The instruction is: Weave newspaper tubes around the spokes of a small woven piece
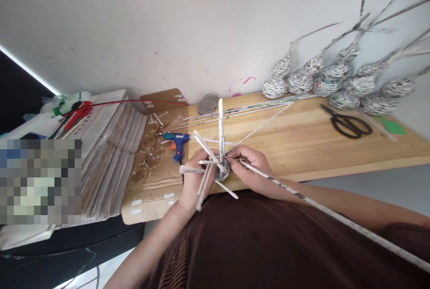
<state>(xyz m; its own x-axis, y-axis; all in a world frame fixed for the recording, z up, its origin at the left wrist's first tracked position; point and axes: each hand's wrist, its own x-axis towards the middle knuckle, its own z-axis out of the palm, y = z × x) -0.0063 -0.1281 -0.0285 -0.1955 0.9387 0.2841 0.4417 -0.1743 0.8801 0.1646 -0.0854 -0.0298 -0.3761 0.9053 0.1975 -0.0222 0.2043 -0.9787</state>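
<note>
Between my hands, close to the table's front edge, is a small woven paper piece (223, 171) with several rolled paper spokes sticking out in different directions. My left hand (196, 174) wraps around its left side, partly hidden by the spokes. At its right side, my right hand (250, 166) pinches a long rolled newspaper strip (322, 208), which runs down past my forearm to the lower right corner. Another thin paper strip (260, 127) slants from the piece toward the back of the table.
Along the wall at right stand several gourd-shaped woven paper forms (300, 82). Black scissors (349, 125) lie before them. Paper rods (242, 109) and a grey stone-like lump (208, 104) sit at the back. A blue glue gun (179, 143) rests left, beside stacked newspapers (110, 159).
</note>
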